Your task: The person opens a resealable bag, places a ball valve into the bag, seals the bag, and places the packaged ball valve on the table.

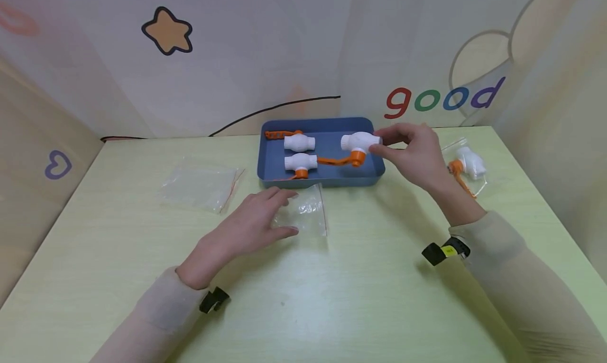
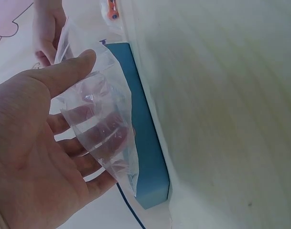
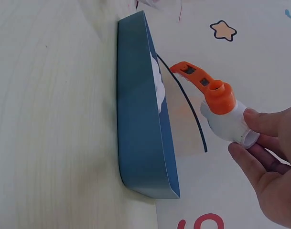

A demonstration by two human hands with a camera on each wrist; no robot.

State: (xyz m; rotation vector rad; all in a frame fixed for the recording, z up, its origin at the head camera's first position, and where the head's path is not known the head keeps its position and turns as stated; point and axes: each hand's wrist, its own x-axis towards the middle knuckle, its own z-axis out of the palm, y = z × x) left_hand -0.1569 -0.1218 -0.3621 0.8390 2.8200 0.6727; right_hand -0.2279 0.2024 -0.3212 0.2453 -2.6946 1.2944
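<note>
My right hand [image 1: 417,155] holds a white plastic ball valve [image 1: 361,140] with an orange handle, fingertips and thumb on one end of its body. The valve is above the right side of a blue tray [image 1: 327,183]; in the right wrist view its orange handle [image 3: 195,76] points away from the fingers. My left hand [image 1: 248,221] holds a clear zip bag [image 1: 308,213] in front of the tray. In the left wrist view the thumb lies on the near side of the bag [image 2: 107,129], and the fingers show through the plastic.
Two more white valves with orange handles, one behind [image 1: 300,143] and one in front [image 1: 299,163], lie in the tray's left half. Clear bags [image 1: 199,186] lie flat at the left. A bagged valve [image 1: 470,164] lies at the right. A printed curtain [image 1: 284,52] stands behind the table.
</note>
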